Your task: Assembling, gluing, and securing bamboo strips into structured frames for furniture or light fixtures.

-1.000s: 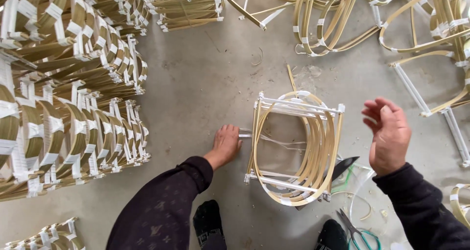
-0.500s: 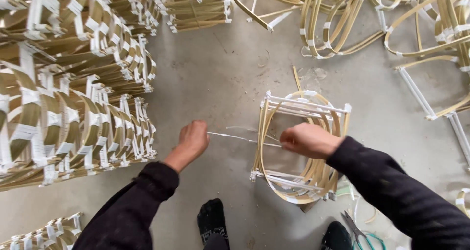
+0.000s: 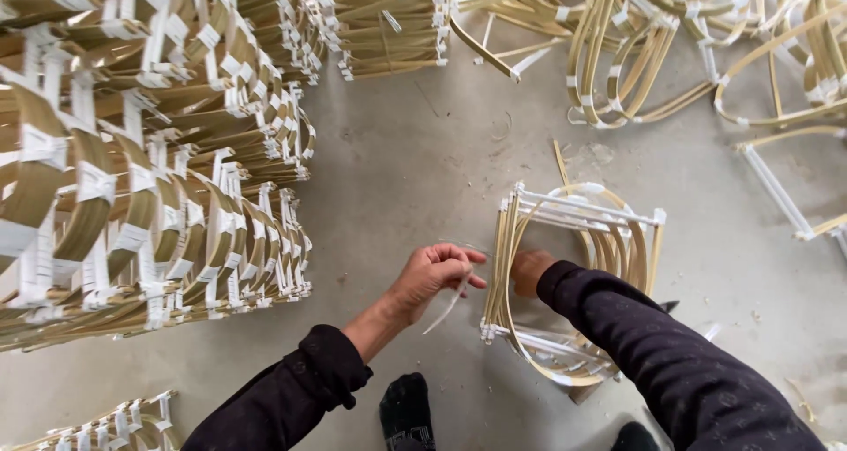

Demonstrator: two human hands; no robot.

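A bamboo-strip frame (image 3: 573, 283), its curved slats bound with white straps, stood on the grey concrete floor (image 3: 423, 160) between the worker's dark-sleeved arms. The left hand (image 3: 437, 274) was curled shut, pinching a thin white strap (image 3: 448, 303) just beside the frame's left edge. The right hand (image 3: 532, 270) reached inside the frame, fingers folded around its slats. Stacks of finished frames (image 3: 132, 177) rose at left; loose bent hoops (image 3: 635, 54) lay scattered beyond.

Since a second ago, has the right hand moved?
Yes. The right hand went from hovering right of the curved bamboo-strip frame to reaching inside its left edge.
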